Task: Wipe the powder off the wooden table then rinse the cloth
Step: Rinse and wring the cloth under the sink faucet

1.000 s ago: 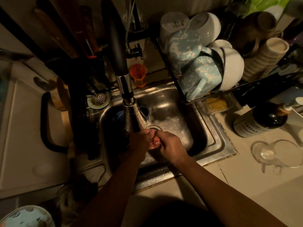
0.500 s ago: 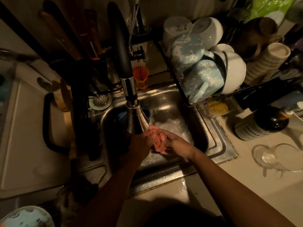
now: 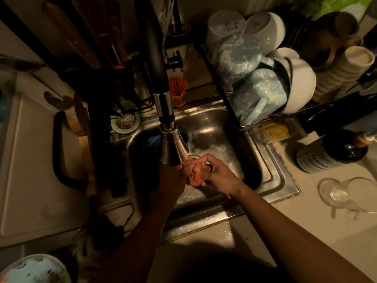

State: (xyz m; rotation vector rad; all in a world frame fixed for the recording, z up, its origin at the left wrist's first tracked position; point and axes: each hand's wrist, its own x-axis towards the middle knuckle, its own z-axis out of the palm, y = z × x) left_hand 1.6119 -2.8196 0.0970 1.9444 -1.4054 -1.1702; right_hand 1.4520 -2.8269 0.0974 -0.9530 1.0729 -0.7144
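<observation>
A crumpled pink cloth [image 3: 194, 174] is bunched between both my hands over the steel sink [image 3: 271, 172], just under the spray head of the tall faucet [image 3: 173, 144]. My left hand [image 3: 173, 176] grips the cloth from the left, in shadow and partly hidden by the faucet head. My right hand [image 3: 218, 174] holds it from the right with curled fingers and the thumb pressed into the folds. The scene is dim; I cannot make out running water.
A dish rack [image 3: 234, 111] with blue mugs [image 3: 255, 94] and white bowls overhangs the sink's right side. A dark soap bottle [image 3: 330, 154] and a glass cup [image 3: 346, 195] sit on the right counter. A strainer [image 3: 126, 121] and an orange brush [image 3: 177, 90] stand behind the sink.
The cloth was almost hidden between my closed hands a second ago; now my hands have spread a little and more of the pink cloth shows between them.
</observation>
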